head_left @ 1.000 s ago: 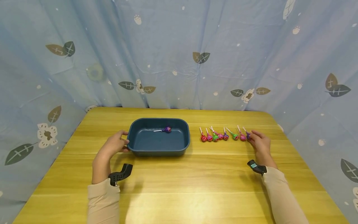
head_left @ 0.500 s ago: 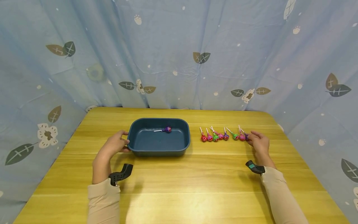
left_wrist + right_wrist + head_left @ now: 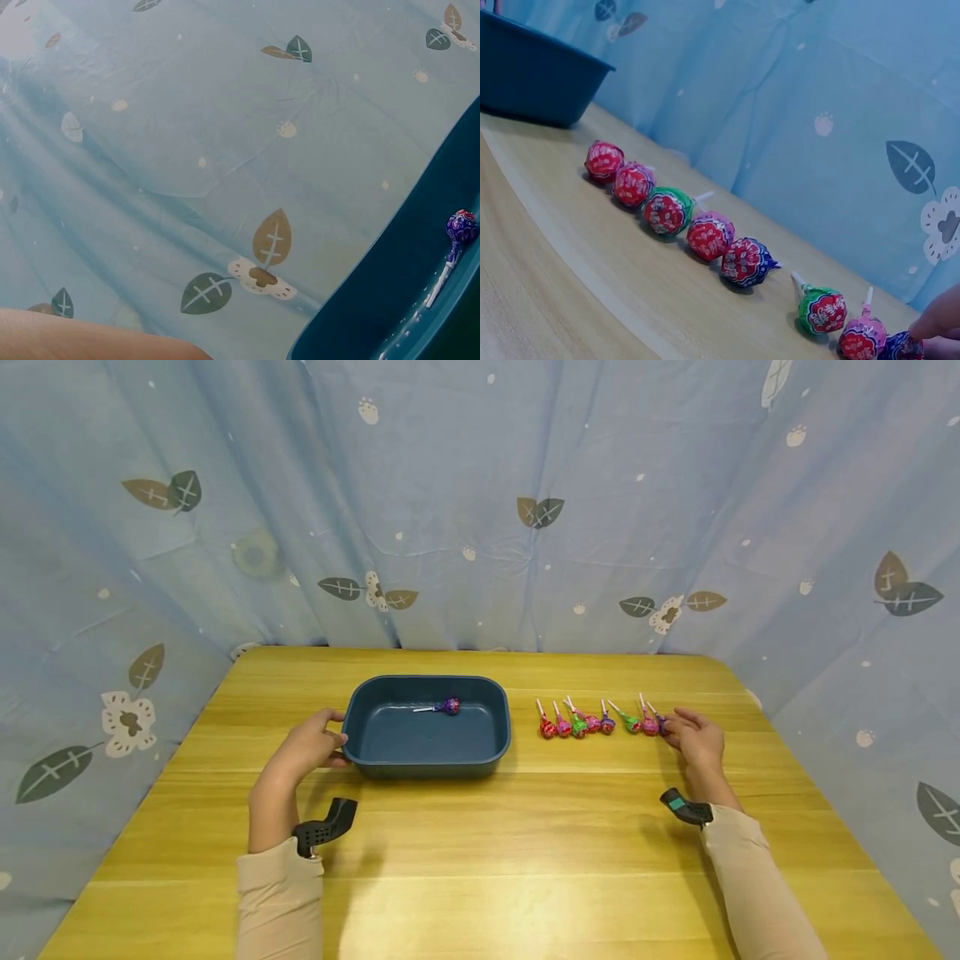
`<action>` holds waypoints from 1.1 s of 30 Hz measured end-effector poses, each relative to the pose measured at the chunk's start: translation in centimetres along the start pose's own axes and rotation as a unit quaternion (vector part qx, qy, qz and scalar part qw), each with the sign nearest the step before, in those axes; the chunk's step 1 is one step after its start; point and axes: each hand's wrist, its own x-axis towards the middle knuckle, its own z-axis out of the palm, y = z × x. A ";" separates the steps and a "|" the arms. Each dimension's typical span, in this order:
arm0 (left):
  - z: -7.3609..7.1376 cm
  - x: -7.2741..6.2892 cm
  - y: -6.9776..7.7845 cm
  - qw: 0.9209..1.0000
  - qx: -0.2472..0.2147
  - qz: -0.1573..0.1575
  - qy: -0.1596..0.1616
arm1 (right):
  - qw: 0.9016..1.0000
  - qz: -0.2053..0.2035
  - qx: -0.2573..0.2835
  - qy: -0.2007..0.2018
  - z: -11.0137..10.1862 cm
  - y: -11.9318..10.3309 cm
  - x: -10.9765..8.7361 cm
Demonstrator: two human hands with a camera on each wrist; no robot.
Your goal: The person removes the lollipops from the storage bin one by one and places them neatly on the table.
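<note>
My left hand (image 3: 307, 746) holds the left end of a dark blue plastic tub (image 3: 427, 771), fingertips at its rim. Inside the tub, a purple lollipop (image 3: 451, 706) lies with its white stick pointing left. Over on the right, my right hand (image 3: 699, 743) pinches another purple lollipop (image 3: 902, 346) at the right end of a row. Close beside that one are a pink lollipop (image 3: 862, 337) and a green lollipop (image 3: 823, 310). Further left in the row come a blue lollipop (image 3: 745, 262), then pink, green and red ones. Most sticks point toward the back.
The wooden table (image 3: 480, 852) carries everything. A blue patterned curtain (image 3: 465, 527) hangs behind it and along both sides. Black wrist mounts (image 3: 324, 829) sit on both forearms, low over the table.
My right hand has shifted slightly left with the purple lollipop, which now sits closer to the pink one, itself nearer the green one. The left hand and tub stay in place.
</note>
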 end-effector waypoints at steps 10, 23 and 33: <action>-0.1 0.0 0.1 1.000 -0.006 -0.004 0.001 | 0.998 -0.036 0.001 0.054 0.5 -0.7 -0.7; 0.0 -0.1 0.1 1.000 -0.010 -0.001 0.004 | 0.997 -0.046 0.049 -0.029 4.4 -2.1 -3.0; 0.0 -0.2 0.0 1.000 -0.014 0.000 0.001 | 0.983 0.002 0.080 -0.165 8.4 -2.9 -4.9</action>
